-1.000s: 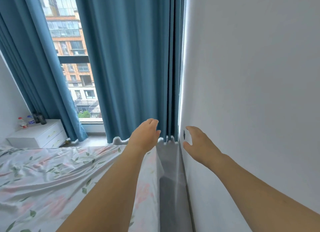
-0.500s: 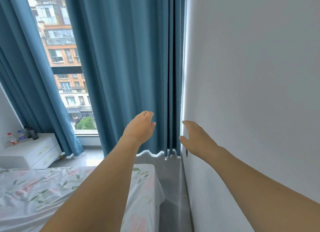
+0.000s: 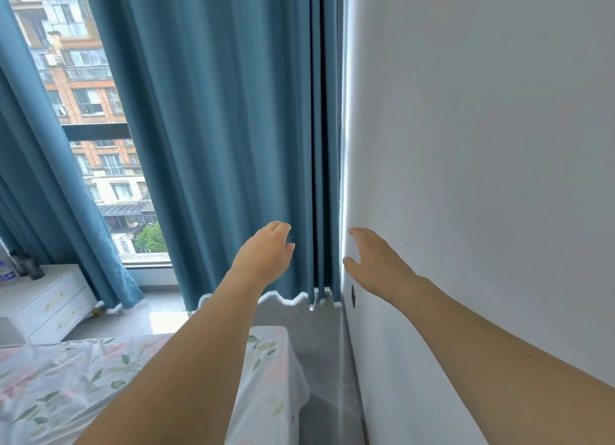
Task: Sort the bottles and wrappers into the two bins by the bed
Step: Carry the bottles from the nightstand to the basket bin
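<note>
My left hand [image 3: 266, 255] is stretched forward in front of the blue curtain [image 3: 233, 128], fingers relaxed, holding nothing. Beside the white wall, my right hand [image 3: 376, 261] reaches forward too, fingers spread and empty. A clear bottle with a blue label [image 3: 5, 273] shows at the far left edge on the white nightstand [image 3: 43, 304], next to dark containers [image 3: 28, 266]. No bins or wrappers are in view.
The bed with a floral sheet [image 3: 100, 378] fills the lower left. A narrow grey gap [image 3: 326, 361] runs between the bed and the white wall [image 3: 482, 178]. A small dark socket [image 3: 353, 295] sits low on the wall. A window shows buildings outside.
The view has tilted up and to the right, so the nightstand and bottles slid toward the left edge. Both hands stay outstretched and empty, slightly higher against the curtain.
</note>
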`<state>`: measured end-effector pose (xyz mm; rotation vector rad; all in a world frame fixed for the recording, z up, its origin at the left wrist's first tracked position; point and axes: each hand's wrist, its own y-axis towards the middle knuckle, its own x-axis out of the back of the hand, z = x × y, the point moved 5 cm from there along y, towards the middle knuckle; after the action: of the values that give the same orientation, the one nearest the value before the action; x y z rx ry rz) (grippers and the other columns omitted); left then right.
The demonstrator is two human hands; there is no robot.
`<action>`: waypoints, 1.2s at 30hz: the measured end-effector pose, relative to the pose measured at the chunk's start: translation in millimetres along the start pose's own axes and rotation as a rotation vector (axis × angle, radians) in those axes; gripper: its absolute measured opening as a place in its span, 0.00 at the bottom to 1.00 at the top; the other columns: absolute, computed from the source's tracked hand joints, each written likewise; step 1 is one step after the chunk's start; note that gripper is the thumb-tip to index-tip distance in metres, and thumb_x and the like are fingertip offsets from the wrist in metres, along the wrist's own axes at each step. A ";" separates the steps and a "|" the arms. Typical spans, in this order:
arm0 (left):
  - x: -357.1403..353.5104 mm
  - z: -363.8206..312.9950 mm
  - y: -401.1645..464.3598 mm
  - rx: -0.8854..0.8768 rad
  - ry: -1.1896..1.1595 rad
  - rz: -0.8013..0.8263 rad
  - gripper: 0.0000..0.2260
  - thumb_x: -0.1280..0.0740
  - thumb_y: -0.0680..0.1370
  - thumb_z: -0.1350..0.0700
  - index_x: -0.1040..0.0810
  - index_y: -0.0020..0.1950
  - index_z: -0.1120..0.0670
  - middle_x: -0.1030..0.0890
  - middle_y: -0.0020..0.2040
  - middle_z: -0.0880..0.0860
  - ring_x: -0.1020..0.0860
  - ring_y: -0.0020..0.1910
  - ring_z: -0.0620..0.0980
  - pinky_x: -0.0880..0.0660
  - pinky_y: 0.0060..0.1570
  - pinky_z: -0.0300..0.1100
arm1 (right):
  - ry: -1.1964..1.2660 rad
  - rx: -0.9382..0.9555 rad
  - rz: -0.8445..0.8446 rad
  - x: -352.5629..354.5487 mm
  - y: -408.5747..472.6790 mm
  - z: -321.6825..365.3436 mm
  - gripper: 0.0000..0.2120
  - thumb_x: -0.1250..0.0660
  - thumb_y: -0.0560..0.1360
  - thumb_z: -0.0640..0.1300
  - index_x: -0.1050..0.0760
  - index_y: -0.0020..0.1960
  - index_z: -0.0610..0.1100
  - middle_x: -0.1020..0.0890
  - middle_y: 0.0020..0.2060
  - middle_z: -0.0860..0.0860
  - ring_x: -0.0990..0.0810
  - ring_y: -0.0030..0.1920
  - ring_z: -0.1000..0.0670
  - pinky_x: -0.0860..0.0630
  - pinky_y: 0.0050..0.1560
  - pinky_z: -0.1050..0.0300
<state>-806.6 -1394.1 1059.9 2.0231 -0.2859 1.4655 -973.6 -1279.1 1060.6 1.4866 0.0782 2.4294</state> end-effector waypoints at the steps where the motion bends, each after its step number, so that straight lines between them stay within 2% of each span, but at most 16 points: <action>1: -3.2 3.9 7.1 0.004 -0.001 -0.003 0.17 0.43 0.83 0.52 0.33 0.71 0.55 0.30 0.70 0.49 0.27 0.63 0.53 0.28 0.56 0.47 | 0.001 0.005 -0.001 -1.0 9.5 -1.8 0.28 0.43 0.81 0.45 0.47 0.78 0.43 0.43 0.77 0.50 0.44 0.76 0.50 0.44 0.73 0.56; 9: -22.8 35.8 76.3 0.025 0.013 -0.002 0.18 0.43 0.83 0.52 0.32 0.71 0.55 0.29 0.70 0.48 0.27 0.62 0.52 0.28 0.55 0.46 | 0.018 0.030 -0.012 -5.1 93.4 -8.2 0.27 0.43 0.81 0.43 0.45 0.77 0.42 0.41 0.76 0.50 0.43 0.75 0.50 0.43 0.72 0.57; 15: -26.0 57.8 128.7 0.032 0.035 -0.015 0.18 0.43 0.83 0.52 0.33 0.71 0.55 0.30 0.71 0.48 0.26 0.61 0.52 0.28 0.54 0.46 | 0.031 -0.018 -0.003 -23.5 152.6 -22.5 0.21 0.43 0.79 0.41 0.37 0.71 0.38 0.33 0.70 0.45 0.34 0.69 0.45 0.34 0.66 0.53; 20: -35.2 81.3 146.5 0.073 0.024 0.010 0.17 0.43 0.82 0.51 0.32 0.70 0.55 0.30 0.70 0.48 0.25 0.59 0.53 0.26 0.54 0.48 | 0.045 0.013 0.054 -42.0 178.6 -27.2 0.27 0.43 0.80 0.43 0.46 0.77 0.43 0.42 0.76 0.50 0.43 0.75 0.50 0.42 0.72 0.56; 24: -42.1 89.7 155.2 0.094 0.016 0.038 0.18 0.43 0.82 0.51 0.33 0.71 0.55 0.31 0.72 0.49 0.26 0.62 0.53 0.27 0.57 0.48 | 0.044 0.007 0.045 -41.7 191.0 -30.3 0.27 0.43 0.80 0.43 0.45 0.77 0.42 0.41 0.76 0.50 0.42 0.75 0.50 0.41 0.71 0.55; 31: -54.2 79.7 169.9 0.069 0.000 0.045 0.18 0.43 0.82 0.51 0.33 0.72 0.54 0.31 0.71 0.48 0.25 0.60 0.52 0.26 0.56 0.47 | 0.048 0.015 0.037 -42.6 203.7 -37.7 0.28 0.42 0.80 0.43 0.46 0.77 0.43 0.42 0.76 0.50 0.44 0.76 0.50 0.43 0.73 0.56; 36: -63.0 78.0 173.3 0.061 0.004 0.079 0.18 0.43 0.82 0.51 0.33 0.71 0.54 0.30 0.71 0.48 0.26 0.61 0.53 0.27 0.57 0.48 | 0.041 -0.002 0.040 -42.2 210.3 -42.7 0.24 0.42 0.80 0.42 0.41 0.74 0.40 0.36 0.73 0.47 0.38 0.72 0.48 0.38 0.68 0.56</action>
<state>-856.4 -1587.6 1048.0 2.0784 -0.3261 1.5434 -1038.9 -1487.2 1045.6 1.4512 0.0548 2.4914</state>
